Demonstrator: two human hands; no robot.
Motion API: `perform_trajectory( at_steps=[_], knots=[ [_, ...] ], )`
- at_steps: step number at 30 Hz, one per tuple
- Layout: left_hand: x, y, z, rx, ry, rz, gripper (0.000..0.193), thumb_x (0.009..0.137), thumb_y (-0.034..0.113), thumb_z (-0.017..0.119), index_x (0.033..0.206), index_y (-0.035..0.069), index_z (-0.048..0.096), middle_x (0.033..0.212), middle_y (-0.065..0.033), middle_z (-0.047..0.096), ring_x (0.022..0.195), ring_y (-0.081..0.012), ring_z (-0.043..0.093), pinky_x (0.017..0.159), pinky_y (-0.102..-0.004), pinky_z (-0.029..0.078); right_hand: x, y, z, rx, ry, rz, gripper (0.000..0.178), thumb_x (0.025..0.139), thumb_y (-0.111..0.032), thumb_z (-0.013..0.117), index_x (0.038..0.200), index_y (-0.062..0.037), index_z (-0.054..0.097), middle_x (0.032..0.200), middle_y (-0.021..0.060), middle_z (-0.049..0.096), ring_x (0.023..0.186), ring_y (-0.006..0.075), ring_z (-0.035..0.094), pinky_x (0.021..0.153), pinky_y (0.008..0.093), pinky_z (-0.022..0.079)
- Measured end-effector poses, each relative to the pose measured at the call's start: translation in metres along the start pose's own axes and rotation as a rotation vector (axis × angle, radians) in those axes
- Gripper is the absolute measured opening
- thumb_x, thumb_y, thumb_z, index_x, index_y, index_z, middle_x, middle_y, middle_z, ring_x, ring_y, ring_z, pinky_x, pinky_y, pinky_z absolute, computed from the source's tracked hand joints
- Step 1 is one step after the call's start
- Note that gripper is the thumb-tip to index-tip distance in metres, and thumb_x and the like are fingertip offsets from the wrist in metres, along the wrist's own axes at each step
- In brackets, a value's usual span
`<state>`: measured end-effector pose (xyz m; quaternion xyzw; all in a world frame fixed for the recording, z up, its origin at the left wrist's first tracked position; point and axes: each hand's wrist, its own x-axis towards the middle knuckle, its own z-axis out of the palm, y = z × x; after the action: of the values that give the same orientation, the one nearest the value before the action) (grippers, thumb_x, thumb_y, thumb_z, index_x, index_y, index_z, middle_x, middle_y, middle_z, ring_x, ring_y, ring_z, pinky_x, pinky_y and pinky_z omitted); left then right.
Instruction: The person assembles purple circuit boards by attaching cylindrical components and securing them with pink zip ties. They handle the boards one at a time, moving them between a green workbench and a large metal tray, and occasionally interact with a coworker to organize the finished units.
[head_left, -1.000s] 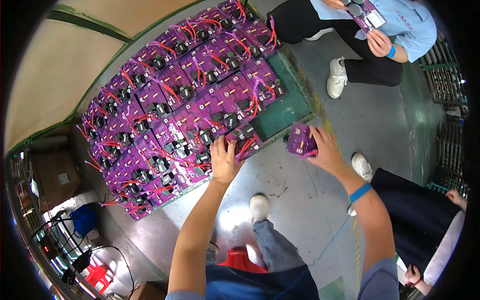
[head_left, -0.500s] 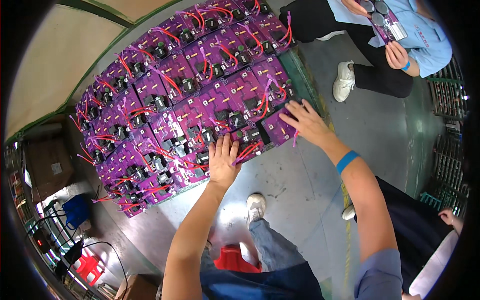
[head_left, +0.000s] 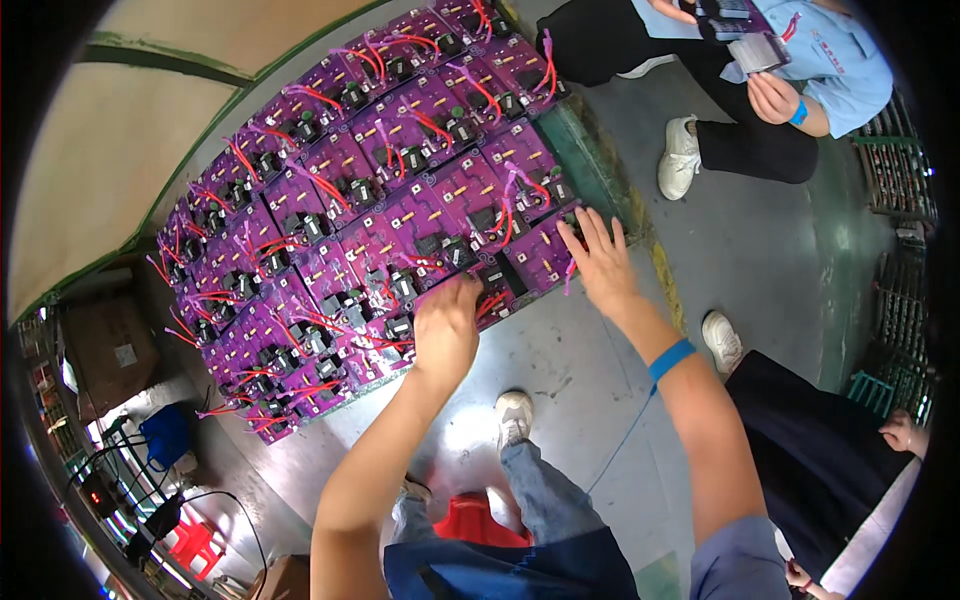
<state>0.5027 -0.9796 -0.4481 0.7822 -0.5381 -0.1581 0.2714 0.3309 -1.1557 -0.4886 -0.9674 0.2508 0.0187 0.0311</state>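
Rows of purple circuit boards (head_left: pixel 380 225) with black parts and red wires cover the table in front of me. My left hand (head_left: pixel 447 322) is at the near edge, its fingers bent and closed on a circuit board (head_left: pixel 440 291) there; the fingertips are partly hidden. To the right, my right hand (head_left: pixel 604 268) has its fingers stretched and apart. Its fingertips touch the right side of the corner circuit board (head_left: pixel 535 257). A dark gap (head_left: pixel 513 275) shows between that board and the one to its left.
At the upper right a person in a light blue shirt holds another circuit board (head_left: pixel 757 52). Someone in dark clothing (head_left: pixel 800 450) is at the lower right. Racks (head_left: pixel 888 300) line the right side. Behind my legs is a red stool (head_left: pixel 478 520); a cardboard box (head_left: pixel 105 345) stands left.
My left hand has gone from lying flat on the boards to bent, closed fingers, slightly right and lower. My right hand stays at the corner board. The other person's board has turned.
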Motion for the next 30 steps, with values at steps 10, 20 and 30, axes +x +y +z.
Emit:
perform_trajectory(
  at_steps=[10, 20, 30],
  knots=[
    [0.086, -0.003, 0.069, 0.274, -0.059, -0.28, 0.052, 0.07, 0.028, 0.068, 0.115, 0.007, 0.052, 0.124, -0.0179, 0.041, 0.113, -0.0344, 0.038, 0.095, -0.0399, 0.033, -0.252, -0.143, -0.068, 0.973, -0.429, 0.333, 0.04, 0.068, -0.026, 0.067, 0.1, -0.0054, 0.055, 0.096, 0.0124, 0.055, 0.098, 0.0282, 0.05, 0.086, 0.0427, 0.036],
    [0.097, -0.014, 0.088, 0.161, 0.077, -0.135, 0.027, 0.078, 0.017, 0.058, 0.101, 0.004, 0.059, 0.11, -0.0119, 0.055, 0.103, -0.0314, 0.049, 0.086, -0.0382, 0.042, -0.3, -0.179, -0.099, 0.777, -0.487, 0.211, 0.04, 0.071, -0.036, 0.064, 0.101, -0.0116, 0.055, 0.103, 0.0056, 0.054, 0.104, 0.0237, 0.046, 0.088, 0.0447, 0.033],
    [0.112, -0.01, 0.103, 0.178, 0.253, -0.24, 0.025, 0.081, 0.018, 0.054, 0.093, -0.003, 0.059, 0.102, -0.0158, 0.058, 0.098, -0.0308, 0.053, 0.085, -0.0363, 0.042, -0.296, -0.179, -0.102, 0.756, -0.487, 0.215, 0.037, 0.07, -0.034, 0.065, 0.097, -0.0114, 0.055, 0.099, 0.0041, 0.054, 0.102, 0.0219, 0.046, 0.088, 0.0419, 0.033]
  ],
)
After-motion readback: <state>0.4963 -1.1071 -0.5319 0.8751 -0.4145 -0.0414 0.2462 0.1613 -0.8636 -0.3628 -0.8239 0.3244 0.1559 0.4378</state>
